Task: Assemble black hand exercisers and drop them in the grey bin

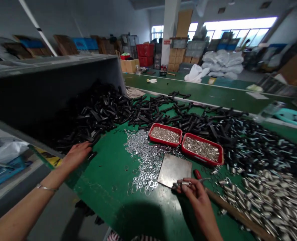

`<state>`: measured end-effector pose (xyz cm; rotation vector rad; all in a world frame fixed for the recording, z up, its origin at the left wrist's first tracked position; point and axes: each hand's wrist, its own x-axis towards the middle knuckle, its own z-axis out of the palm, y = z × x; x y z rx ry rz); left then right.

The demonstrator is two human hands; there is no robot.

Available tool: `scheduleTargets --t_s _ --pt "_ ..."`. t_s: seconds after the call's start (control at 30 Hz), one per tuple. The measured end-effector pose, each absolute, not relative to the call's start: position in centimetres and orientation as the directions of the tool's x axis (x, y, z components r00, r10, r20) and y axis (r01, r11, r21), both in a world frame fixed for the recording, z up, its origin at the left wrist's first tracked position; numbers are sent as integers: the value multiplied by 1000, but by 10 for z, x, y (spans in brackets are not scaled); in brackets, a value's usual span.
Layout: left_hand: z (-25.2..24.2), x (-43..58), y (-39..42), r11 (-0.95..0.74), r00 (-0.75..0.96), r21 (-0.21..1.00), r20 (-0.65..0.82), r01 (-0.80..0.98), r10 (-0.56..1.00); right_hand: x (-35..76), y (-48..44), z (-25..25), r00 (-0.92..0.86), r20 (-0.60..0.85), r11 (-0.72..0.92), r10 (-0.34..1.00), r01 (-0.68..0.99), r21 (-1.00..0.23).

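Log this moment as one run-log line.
left hand: at black parts | right hand: holds coiled metal part | nearby: steel plate, washers, red tray

Black plastic pieces (148, 115), shiny metal washers (148, 160), dull steel plate (174, 170)

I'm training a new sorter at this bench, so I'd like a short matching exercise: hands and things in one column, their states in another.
Column one:
1. left hand
2. right hand
3. red trays
4. metal plate

Column two:
A. filled with small silver parts
B. holding a small coiled metal part
C. lying flat on the green bench
D. touching black parts beside the grey bin

Pairs: 1-D, 2-B, 3-A, 4-C
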<state>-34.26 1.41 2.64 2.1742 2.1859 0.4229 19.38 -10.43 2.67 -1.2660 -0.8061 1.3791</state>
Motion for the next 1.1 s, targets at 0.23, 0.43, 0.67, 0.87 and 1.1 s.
scheduleTargets --t_s 0.23,0.43,0.67,0.87,1.1 --pt "33 -149 10 -164 106 876 130 453 986 192 -99 20 257 -196 -102 946 -338 -936" --pt "22 26 -22 126 526 992 -103 -8 844 202 -102 27 344 -154 -38 926 -320 -947" --pt "16 81 -36 278 479 952 -188 -124 857 206 -103 30 431 -53 57 901 -237 -970" --pt "13 76 -57 367 622 927 -243 -77 745 211 -101 27 365 -52 3 929 -150 -989" --pt "35 59 -63 587 828 804 -267 -91 493 225 -89 28 94 -85 -71 992 -137 -988"
